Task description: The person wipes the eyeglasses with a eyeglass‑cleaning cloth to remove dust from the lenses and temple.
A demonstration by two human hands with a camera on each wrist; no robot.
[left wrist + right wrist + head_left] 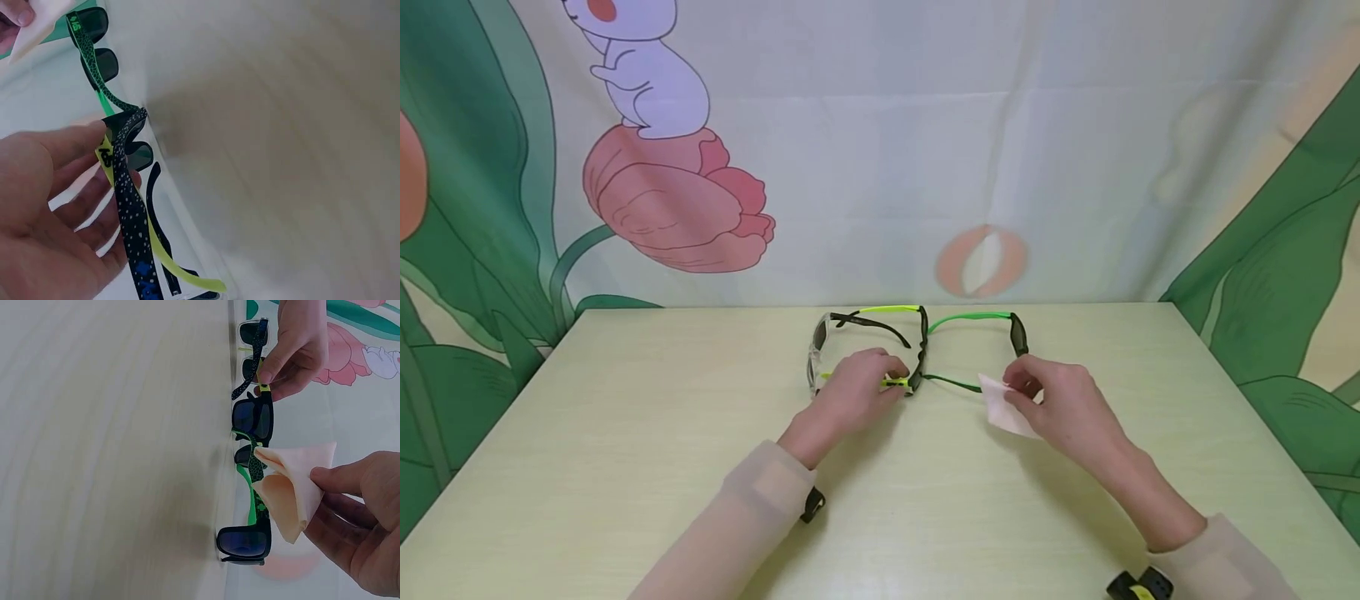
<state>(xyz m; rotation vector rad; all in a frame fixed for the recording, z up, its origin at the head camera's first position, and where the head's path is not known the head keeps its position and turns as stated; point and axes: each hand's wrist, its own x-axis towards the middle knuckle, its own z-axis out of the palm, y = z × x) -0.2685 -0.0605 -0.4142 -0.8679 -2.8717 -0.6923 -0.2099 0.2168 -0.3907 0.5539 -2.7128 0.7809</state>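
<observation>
Three pairs of sunglasses stand in a row near the table's far edge. At the row's middle is a pair with yellow temples; my left hand pinches its near temple by the hinge, thumb on one side and fingers behind. To its left stands a pair with a clear front and black speckled temples. On the right is a pair with green temples and dark lenses. My right hand holds a folded pale pink cloth between thumb and fingers, beside the green-templed pair.
A pale wooden table extends toward me in front of the row. Directly behind its far edge hangs a printed curtain with flowers and leaves. Dark wrist devices are worn below both hands.
</observation>
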